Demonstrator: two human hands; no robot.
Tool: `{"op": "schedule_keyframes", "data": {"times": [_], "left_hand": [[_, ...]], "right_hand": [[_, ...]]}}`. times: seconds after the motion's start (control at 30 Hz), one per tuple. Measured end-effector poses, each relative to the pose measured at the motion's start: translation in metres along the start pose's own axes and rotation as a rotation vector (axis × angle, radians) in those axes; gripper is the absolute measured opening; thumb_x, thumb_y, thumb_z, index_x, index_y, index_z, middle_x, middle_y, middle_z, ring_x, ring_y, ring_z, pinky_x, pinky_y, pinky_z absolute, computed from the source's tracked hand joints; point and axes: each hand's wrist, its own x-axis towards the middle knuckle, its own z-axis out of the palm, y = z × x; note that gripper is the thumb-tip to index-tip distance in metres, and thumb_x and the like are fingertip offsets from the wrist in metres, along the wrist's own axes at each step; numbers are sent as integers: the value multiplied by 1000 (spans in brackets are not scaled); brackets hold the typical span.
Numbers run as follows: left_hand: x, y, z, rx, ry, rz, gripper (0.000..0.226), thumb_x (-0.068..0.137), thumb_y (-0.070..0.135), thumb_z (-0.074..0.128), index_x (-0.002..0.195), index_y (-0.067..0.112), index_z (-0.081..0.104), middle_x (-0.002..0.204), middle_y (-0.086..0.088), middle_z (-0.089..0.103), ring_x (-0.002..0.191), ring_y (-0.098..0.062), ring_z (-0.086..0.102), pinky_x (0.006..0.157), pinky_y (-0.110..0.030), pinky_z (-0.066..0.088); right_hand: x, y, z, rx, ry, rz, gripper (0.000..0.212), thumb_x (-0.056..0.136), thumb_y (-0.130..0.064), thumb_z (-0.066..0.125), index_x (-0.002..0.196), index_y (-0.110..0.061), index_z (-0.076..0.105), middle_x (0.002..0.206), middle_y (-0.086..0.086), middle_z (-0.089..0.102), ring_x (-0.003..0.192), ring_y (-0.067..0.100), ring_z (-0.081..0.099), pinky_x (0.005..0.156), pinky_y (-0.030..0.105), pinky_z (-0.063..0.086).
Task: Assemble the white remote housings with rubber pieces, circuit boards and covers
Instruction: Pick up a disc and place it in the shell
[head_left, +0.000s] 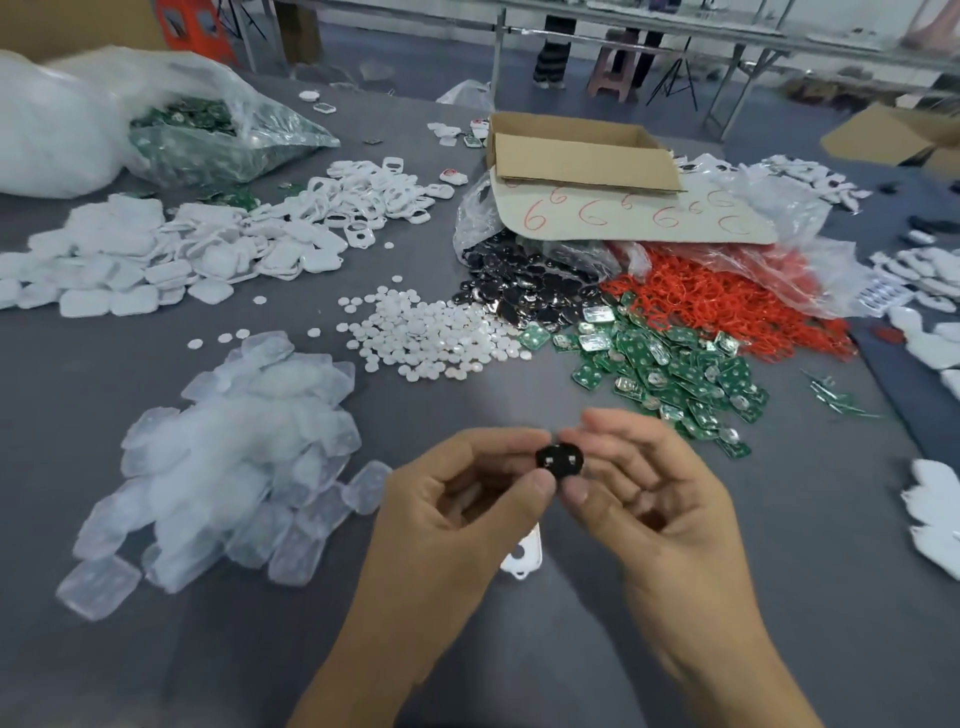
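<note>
Grey tabletop (156, 649) carries heaps of translucent rubber pads (234, 467) and green circuit boards (670, 374). Above it, the left hand (457, 514) and right hand (654, 499) together pinch a small black oval plastic piece (560, 459) between thumbs and curled fingertips, where both grips meet. Below them a flat white plastic housing (522, 564) lies on the table, partly hidden.
</note>
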Motion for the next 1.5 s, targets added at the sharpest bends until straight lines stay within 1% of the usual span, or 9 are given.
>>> {"op": "schedule_keyframes", "data": {"times": [0.17,0.3,0.53,0.67,0.8,1.0,1.13,1.3,1.5], "left_hand": [[-21,2,3,-44,-19,-17,20,78,17,83,97,21,79,91,-9,78,91,-28,75,76,-19,57],[-30,3,5,-62,-5,-15,20,72,26,80,91,19,78,87,-8,78,83,-17,74,72,-17,56],[-39,-19,9,-7,143,-40,19,77,27,76,78,8,76,73,-9,75,68,-10,69,66,-15,52],[-45,-41,4,86,131,-131,11,80,26,76,79,16,79,72,0,75,68,-2,67,66,-12,48],[-42,-64,-8,592,198,-62,33,76,35,86,101,48,70,98,27,69,98,3,63,81,-11,46],[-24,-86,-9,920,104,-10,86,71,48,85,145,38,43,112,35,53,118,1,40,96,-21,26],[-23,-93,-11,946,136,13,84,70,52,83,143,40,43,107,42,47,113,10,35,95,-19,22],[-22,-94,-13,952,127,51,74,70,50,85,135,39,50,112,28,61,113,1,43,91,-21,29],[-22,-95,-13,935,135,57,69,64,52,84,123,49,47,101,45,45,106,15,35,89,-19,34]], "right_hand": [[-20,-5,5,59,16,6,33,76,-12,77,107,-23,73,107,9,75,101,15,72,84,18,54],[-31,-5,7,-30,43,-47,20,81,-9,74,96,-21,76,99,8,77,91,15,74,78,18,55],[-48,10,0,-772,39,-363,31,83,0,76,109,-18,77,106,-11,73,98,7,71,84,15,53],[-50,21,-9,-949,-37,-389,32,86,-1,69,113,-16,75,112,-12,69,106,-3,64,91,9,46],[-34,28,-21,-1089,-51,-251,31,86,1,74,111,-18,76,103,-10,65,97,-9,58,88,3,39],[-5,36,-17,-1195,-338,-124,31,85,0,73,109,-19,77,95,-9,62,80,-1,55,78,6,43],[1,39,-20,-1252,-409,-104,24,83,-3,73,97,-22,77,91,-11,62,79,6,60,72,22,51],[12,40,-18,-1262,-407,-43,24,78,0,74,79,-23,80,82,-13,61,69,0,57,66,10,43],[45,33,-7,-1241,-413,269,28,66,-2,84,60,-28,76,59,-19,63,61,-9,59,60,5,40]]}}
